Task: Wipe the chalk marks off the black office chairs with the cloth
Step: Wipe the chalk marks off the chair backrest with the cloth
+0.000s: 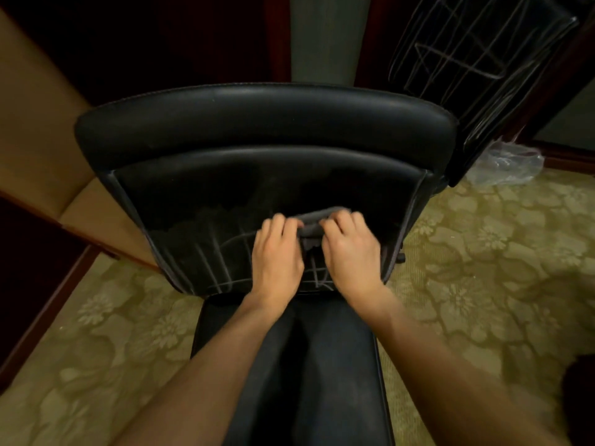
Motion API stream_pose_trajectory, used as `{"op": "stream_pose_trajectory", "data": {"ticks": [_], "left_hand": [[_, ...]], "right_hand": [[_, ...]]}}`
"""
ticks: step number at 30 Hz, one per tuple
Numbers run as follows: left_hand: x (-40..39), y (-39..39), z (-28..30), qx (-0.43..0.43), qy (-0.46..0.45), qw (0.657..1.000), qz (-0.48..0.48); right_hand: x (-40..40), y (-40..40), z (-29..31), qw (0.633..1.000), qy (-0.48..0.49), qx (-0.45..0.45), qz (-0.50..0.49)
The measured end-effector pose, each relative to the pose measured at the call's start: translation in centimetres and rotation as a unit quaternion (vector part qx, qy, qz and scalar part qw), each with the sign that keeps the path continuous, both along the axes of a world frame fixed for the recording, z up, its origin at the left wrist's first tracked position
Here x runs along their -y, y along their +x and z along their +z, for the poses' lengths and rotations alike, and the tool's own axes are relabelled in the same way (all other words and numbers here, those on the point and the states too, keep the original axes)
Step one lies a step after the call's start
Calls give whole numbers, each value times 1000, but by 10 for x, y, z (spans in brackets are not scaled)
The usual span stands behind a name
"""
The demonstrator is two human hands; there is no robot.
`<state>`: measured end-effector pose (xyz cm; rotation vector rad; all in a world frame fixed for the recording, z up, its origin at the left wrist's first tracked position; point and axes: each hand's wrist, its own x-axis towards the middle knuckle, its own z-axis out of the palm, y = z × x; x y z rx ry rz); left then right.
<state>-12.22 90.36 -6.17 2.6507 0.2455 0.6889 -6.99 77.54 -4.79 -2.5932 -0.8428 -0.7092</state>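
Note:
A black office chair (264, 123) stands right in front of me, its back panel facing me. White chalk lines (206, 262) cover the lower part of that panel; the upper part looks smeared and dull. A small grey cloth (310, 228) lies bunched against the panel. My left hand (277, 252) grips its left end and my right hand (351, 249) grips its right end, both with fingers curled over it. A second black chair (476, 59) at the upper right has chalk lines all over its back.
My dark trouser legs (306, 365) fill the space below the chair. A crumpled clear plastic bag (505, 165) lies on the patterned green carpet (483, 252) to the right. Tan wall panels with dark wood trim (35, 123) close in on the left.

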Motion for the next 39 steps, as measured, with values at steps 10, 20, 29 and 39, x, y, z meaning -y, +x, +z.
{"op": "stream_pose_trajectory", "data": {"ticks": [10, 20, 29, 39], "left_hand": [[-22, 11, 71, 136, -29, 990, 27], [-40, -34, -17, -51, -1, 998, 45], [-85, -15, 76, 143, 12, 985, 97], [-113, -63, -3, 2, 48, 998, 37]], "right_hand": [[-25, 8, 74, 996, 90, -5, 20], [-48, -22, -8, 989, -28, -144, -2], [-99, -10, 80, 993, 109, 25, 19], [-109, -51, -2, 995, -9, -99, 26]]}}
